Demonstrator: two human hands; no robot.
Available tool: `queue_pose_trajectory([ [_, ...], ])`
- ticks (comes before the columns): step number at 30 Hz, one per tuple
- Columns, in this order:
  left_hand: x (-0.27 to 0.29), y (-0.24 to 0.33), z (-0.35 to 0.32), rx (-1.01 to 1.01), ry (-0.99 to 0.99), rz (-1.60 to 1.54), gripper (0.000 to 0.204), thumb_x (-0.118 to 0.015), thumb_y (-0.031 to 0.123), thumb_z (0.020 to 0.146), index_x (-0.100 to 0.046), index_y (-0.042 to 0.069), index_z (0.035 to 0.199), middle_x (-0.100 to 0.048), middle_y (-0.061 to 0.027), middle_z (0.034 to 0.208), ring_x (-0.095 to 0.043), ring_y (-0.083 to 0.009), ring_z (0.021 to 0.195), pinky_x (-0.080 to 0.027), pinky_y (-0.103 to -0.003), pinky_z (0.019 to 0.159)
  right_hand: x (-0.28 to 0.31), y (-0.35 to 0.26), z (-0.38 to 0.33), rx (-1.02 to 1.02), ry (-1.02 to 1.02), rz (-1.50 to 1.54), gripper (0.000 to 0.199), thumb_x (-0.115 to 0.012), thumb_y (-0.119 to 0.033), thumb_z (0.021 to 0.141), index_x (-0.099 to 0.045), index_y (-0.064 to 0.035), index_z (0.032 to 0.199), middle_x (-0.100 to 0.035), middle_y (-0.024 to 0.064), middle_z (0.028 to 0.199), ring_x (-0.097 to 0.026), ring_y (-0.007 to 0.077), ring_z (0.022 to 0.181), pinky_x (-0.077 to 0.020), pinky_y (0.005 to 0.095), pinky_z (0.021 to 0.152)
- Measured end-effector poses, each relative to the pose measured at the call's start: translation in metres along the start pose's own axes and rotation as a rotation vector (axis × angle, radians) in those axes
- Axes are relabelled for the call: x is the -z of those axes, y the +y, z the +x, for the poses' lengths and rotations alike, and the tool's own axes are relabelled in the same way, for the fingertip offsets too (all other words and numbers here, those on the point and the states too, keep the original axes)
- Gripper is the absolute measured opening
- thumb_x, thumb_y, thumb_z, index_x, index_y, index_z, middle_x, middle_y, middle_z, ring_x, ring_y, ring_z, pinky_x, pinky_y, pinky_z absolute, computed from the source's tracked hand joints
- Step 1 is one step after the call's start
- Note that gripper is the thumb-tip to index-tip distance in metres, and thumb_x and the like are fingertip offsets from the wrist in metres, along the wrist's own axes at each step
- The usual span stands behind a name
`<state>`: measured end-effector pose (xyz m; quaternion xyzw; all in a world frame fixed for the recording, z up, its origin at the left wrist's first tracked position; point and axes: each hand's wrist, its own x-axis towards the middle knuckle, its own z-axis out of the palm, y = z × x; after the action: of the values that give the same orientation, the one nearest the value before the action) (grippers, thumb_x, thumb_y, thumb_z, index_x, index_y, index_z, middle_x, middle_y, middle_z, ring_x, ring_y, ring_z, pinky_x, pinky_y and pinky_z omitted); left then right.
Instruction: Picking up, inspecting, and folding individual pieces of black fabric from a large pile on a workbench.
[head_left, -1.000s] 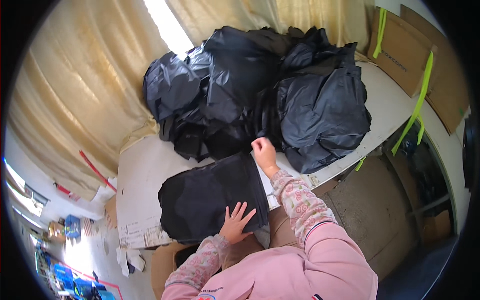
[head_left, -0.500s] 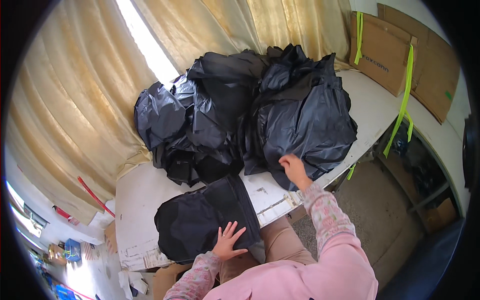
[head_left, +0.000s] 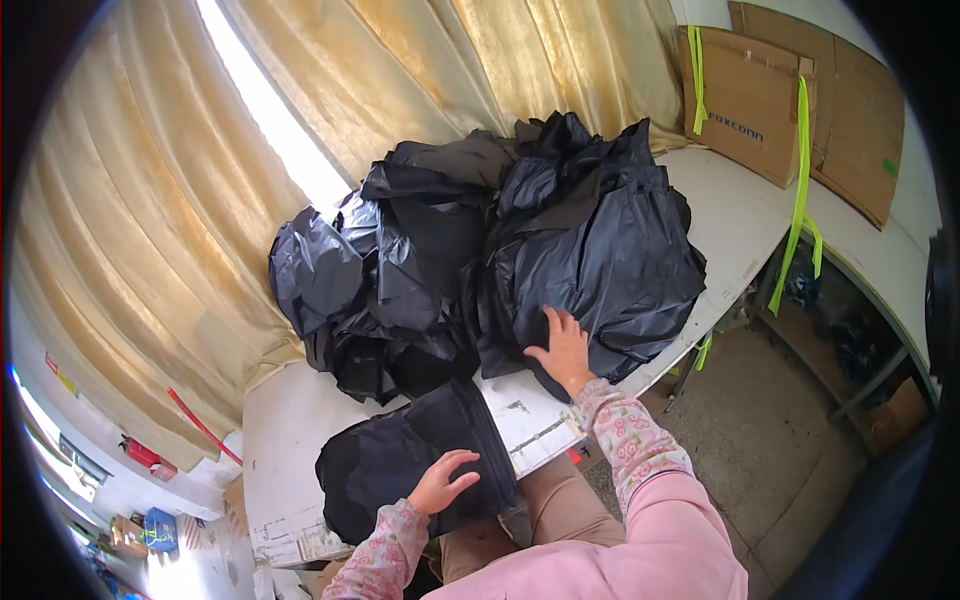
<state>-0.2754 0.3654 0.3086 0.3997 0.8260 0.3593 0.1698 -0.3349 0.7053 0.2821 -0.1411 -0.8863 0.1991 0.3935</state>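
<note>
A stack of flat black fabric pieces [head_left: 385,455], perhaps bags, lies at the table's near edge. Over its right part is my left hand [head_left: 443,483], fingers apart and slightly curved, holding nothing; I cannot tell whether it touches the cloth. My right hand [head_left: 563,350] is at the near side of the right-hand heap of shiny black material [head_left: 610,250], its fingers spread against or just above the surface. A second crumpled black heap [head_left: 400,240] sits to the left of that one, pressed close to it.
Both heaps rest on a worn white table [head_left: 285,430] below gold curtains [head_left: 380,80]. Flattened cardboard [head_left: 750,120] with a yellow-green strap [head_left: 803,150] leans at the far right. Beneath the tabletop on the right is a shelf frame [head_left: 865,385].
My left hand has lifted its fingers from lying flat on the stack. The right hand has opened from curled fingers to spread ones and shifted slightly left. The view has shifted a little.
</note>
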Motion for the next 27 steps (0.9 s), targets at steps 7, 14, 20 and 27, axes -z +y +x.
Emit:
queue_pose_trajectory([
  [7, -0.026, 0.024, 0.040, -0.114, 0.025, -0.051, 0.031, -0.067, 0.022, 0.089, -0.063, 0.004, 0.114, -0.060, -0.0144, 0.117, -0.058, -0.0288, 0.110, -0.046, -0.035, 0.095, -0.037, 0.030, 0.016, -0.118, 0.010, -0.023, 0.043, -0.062, -0.011, 0.080, -0.056, -0.0060, 0.122, -0.065, 0.0131, 0.092, -0.063, 0.0313, 0.088, -0.0470, 0.0423, 0.080],
  [14, -0.022, 0.014, 0.073, 0.065, 0.322, -0.566, 0.069, -0.072, 0.011, 0.085, -0.033, 0.007, 0.142, -0.047, -0.0098, 0.127, -0.056, -0.0198, 0.108, -0.046, -0.030, 0.093, 0.042, -0.001, -0.047, 0.196, -0.401, 0.640, 0.018, -0.063, -0.005, 0.079, -0.070, -0.0081, 0.096, -0.063, 0.0137, 0.090, -0.061, 0.0338, 0.088, -0.0492, 0.0400, 0.077],
  [20, -0.049, 0.015, 0.121, 0.091, 0.411, -0.546, 0.069, -0.073, 0.009, 0.082, -0.036, 0.003, 0.140, -0.058, -0.0082, 0.117, -0.059, -0.0181, 0.102, -0.046, -0.029, 0.091, 0.085, 0.004, -0.125, 0.052, -0.863, 0.845, 0.023, -0.070, -0.013, 0.081, -0.069, -0.0049, 0.102, -0.065, 0.0117, 0.094, -0.064, 0.0250, 0.086, -0.0502, 0.0357, 0.077],
  [27, -0.121, 0.062, 0.058, -0.116, 0.151, -0.124, 0.058, -0.064, 0.006, 0.085, -0.040, 0.000, 0.138, -0.058, -0.0177, 0.119, -0.059, -0.0257, 0.108, -0.047, -0.033, 0.093, 0.083, 0.007, -0.094, -1.009, -0.569, 1.070, 0.063, -0.057, -0.038, 0.095, -0.031, -0.0097, 0.144, -0.057, 0.0159, 0.123, -0.061, 0.0210, 0.096, -0.0491, 0.0363, 0.086],
])
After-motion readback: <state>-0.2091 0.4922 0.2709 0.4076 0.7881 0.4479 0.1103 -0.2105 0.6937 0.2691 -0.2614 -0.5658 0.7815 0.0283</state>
